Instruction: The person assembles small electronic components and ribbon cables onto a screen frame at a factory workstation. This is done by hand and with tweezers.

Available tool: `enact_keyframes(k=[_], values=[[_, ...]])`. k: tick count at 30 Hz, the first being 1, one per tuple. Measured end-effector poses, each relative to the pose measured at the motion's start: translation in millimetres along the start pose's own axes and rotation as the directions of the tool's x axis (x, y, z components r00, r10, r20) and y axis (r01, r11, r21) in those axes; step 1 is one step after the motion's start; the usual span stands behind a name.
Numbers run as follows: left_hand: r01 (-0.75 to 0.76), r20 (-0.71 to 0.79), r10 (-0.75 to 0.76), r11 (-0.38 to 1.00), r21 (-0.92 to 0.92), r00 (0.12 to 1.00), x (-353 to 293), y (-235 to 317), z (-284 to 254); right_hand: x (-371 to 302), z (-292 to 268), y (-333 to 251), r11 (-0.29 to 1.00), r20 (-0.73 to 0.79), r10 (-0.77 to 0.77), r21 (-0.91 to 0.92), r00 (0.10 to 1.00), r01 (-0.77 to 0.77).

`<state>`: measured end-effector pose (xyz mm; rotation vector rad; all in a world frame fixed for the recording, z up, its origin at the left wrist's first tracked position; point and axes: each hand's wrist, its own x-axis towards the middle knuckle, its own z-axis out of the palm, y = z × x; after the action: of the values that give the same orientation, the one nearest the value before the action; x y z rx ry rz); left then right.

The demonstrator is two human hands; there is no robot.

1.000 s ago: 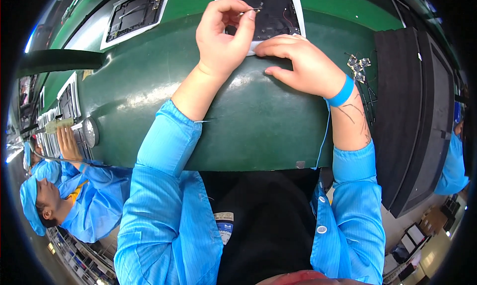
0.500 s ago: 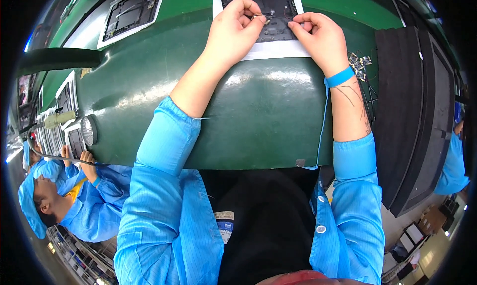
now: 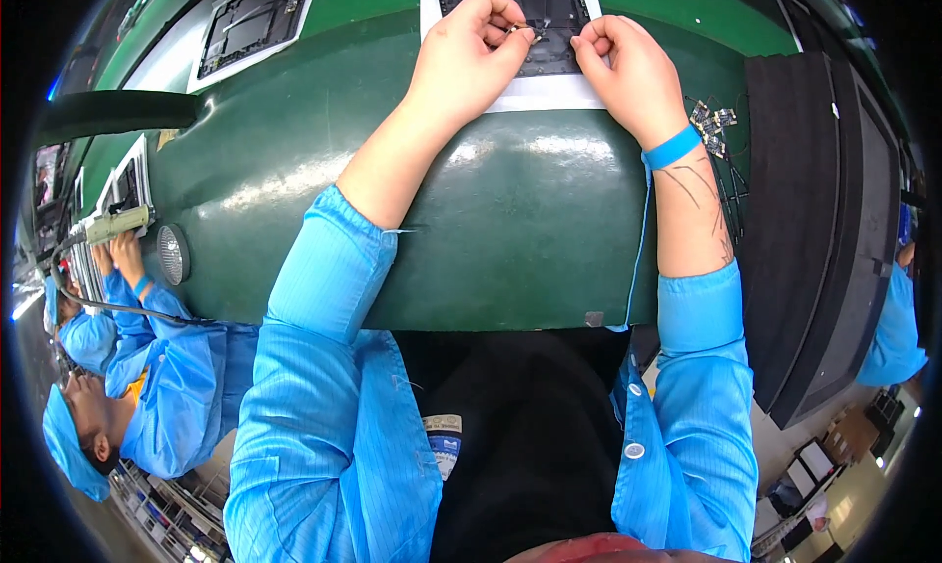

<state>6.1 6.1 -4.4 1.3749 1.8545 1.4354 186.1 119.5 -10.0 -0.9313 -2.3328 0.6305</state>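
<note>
Left-hand pinch on small part over black panel, 12 o'clock

Clock positions taken from centre of head view. Black panel [image 3: 557, 65] lies between 12 and 1 o'clock on a white sheet [image 3: 549, 94], which rests on the green worktop [image 3: 510, 230]; far end cut off by the frame.

Left hand [image 3: 469, 58], 12 o'clock: thumb and forefinger closed on a small part [image 3: 535, 33], its tip projecting toward 3 o'clock, above the panel. Detail of the part too fine to read; contact with the panel cannot be told.

Right hand [image 3: 633, 77], between 1 and 2 o'clock: thumb and fingertips drawn close together at the panel's 3 o'clock edge. Whether they grip anything, cannot tell. The two hands are apart, with panel surface visible between them. Blue band [image 3: 673, 148] on right wrist; thin blue cord [image 3: 643, 239] trails from it toward 4 o'clock.

Surroundings: loose cluster of small circuit boards [image 3: 713, 124] at 2 o'clock, near the right wrist; tall black stack [image 3: 795, 239] at 3; round ribbed disc [image 3: 173, 254] at 9; second black panel [image 3: 255, 22] between 10 and 11. Co-worker in blue [image 3: 177, 377] at 8.
</note>
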Motion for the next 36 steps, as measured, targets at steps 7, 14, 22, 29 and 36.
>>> enact_keyframes(k=[7, 14, 22, 29, 36], values=[[-0.009, 0.015, 0.009, 1.0, 0.002, 1.0, -0.4, 4.8, -0.5, -1.5, -2.0, 1.9, 0.996, -0.01, -0.083, 0.022, 0.996, 0.084], [-0.01, 0.019, 0.011, 0.999, -0.032, 1.0, -0.5, 2.9, 0.9, -4.1, -2.0, -4.0, 0.946, 0.035, 0.037, 0.321, 0.999, -0.046], [0.111, 0.122, -0.084, 0.968, -0.226, 0.989, 0.5, 9.9, 0.0, -7.5, 9.0, 5.2, 0.91, 0.032, -0.036, 0.414, 0.999, 0.02], [0.107, 0.135, -0.066, 0.939, -0.325, 0.989, 2.4, 0.4, -1.1, -3.8, 13.2, 11.1, 0.914, 0.037, -0.122, 0.395, 0.992, 0.098], [0.147, 0.16, -0.1, 0.936, -0.319, 0.982, 3.2, 5.3, -0.9, -5.3, 9.0, 6.4, 0.934, 0.074, -0.106, 0.35, 0.992, 0.074]])
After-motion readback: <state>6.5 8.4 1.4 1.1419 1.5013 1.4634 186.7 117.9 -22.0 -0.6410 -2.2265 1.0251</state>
